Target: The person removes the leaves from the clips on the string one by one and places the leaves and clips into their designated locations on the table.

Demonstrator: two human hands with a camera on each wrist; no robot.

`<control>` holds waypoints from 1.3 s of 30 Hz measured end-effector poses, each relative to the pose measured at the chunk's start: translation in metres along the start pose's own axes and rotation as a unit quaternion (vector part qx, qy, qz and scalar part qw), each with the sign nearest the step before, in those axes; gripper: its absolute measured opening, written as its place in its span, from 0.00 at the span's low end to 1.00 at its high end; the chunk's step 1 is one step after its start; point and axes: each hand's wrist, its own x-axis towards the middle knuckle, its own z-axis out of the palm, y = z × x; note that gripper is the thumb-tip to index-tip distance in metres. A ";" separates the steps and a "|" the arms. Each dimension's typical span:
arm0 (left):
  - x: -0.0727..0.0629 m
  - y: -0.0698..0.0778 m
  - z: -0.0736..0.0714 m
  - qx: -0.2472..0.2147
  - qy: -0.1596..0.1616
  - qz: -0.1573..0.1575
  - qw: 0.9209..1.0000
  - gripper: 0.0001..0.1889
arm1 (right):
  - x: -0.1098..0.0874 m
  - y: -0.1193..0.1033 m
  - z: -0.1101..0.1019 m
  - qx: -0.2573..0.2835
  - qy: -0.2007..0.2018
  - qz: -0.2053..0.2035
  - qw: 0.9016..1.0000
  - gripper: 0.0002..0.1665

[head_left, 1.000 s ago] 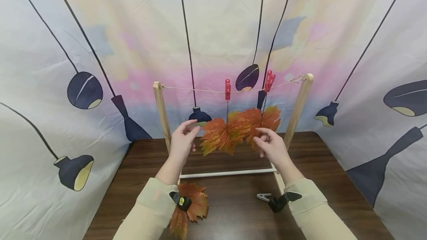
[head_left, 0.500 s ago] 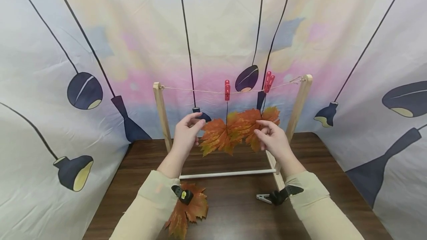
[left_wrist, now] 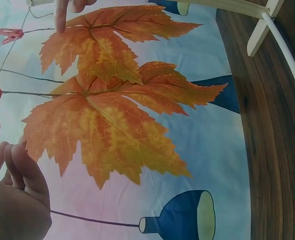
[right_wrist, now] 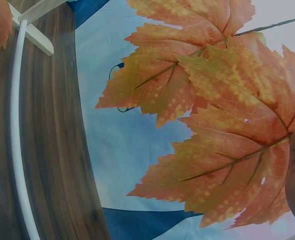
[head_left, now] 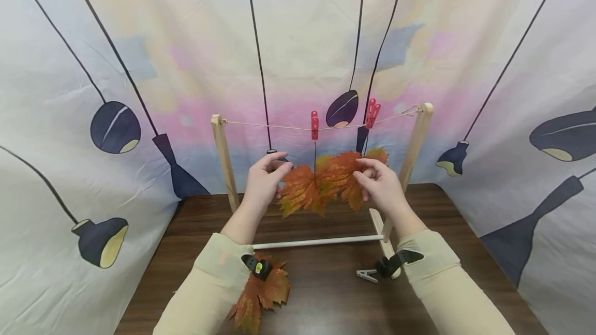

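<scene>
Two orange maple leaves hang by their stems from a string, overlapping at the middle: the left leaf [head_left: 302, 190] and the right leaf [head_left: 346, 169]. A red clothespin [head_left: 314, 125] clips the left stem; another red clothespin [head_left: 372, 113] is above the right one. My left hand [head_left: 264, 182] is at the left leaf's outer edge, fingers loosely bent with a gap between thumb and forefinger. My right hand [head_left: 384, 185] is in front of the right leaf. In the left wrist view, its extended finger [left_wrist: 61, 17] overlaps that leaf's edge.
The string [head_left: 267, 126] spans a wooden frame's left post [head_left: 224, 162] and right post [head_left: 416, 143], with a white crossbar [head_left: 318, 242] low down. Another leaf [head_left: 265, 293] lies on the brown table [head_left: 326, 293], partly under my left forearm. A grey clip [head_left: 367, 275] lies beside my right wrist.
Both hands have risen a little, and my left hand has shifted right to the left leaf's edge. The leaves and clothespins hang as before; the whole view has shifted slightly.
</scene>
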 end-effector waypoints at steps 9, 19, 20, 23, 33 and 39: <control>0.000 0.008 0.003 -0.001 -0.010 0.006 1.000 0.17 | 0.010 -0.002 -0.002 -0.014 0.003 -0.039 0.999 0.23; 0.003 0.017 0.007 -0.004 -0.020 0.017 1.000 0.17 | 0.017 -0.013 -0.002 -0.022 0.007 -0.041 0.999 0.22; 0.004 0.018 0.007 -0.001 -0.020 0.016 1.000 0.17 | 0.017 -0.013 -0.001 -0.021 0.006 -0.038 0.999 0.22; 0.005 0.019 0.009 0.000 -0.020 0.014 1.000 0.17 | 0.016 -0.014 -0.001 -0.019 0.006 -0.032 0.999 0.22; 0.014 0.033 0.024 0.044 -0.027 0.040 0.998 0.18 | 0.022 -0.025 0.001 -0.023 0.013 -0.052 0.998 0.23; 0.018 0.038 0.035 0.053 -0.026 0.053 0.997 0.17 | 0.031 -0.044 0.004 -0.033 0.011 -0.075 0.997 0.22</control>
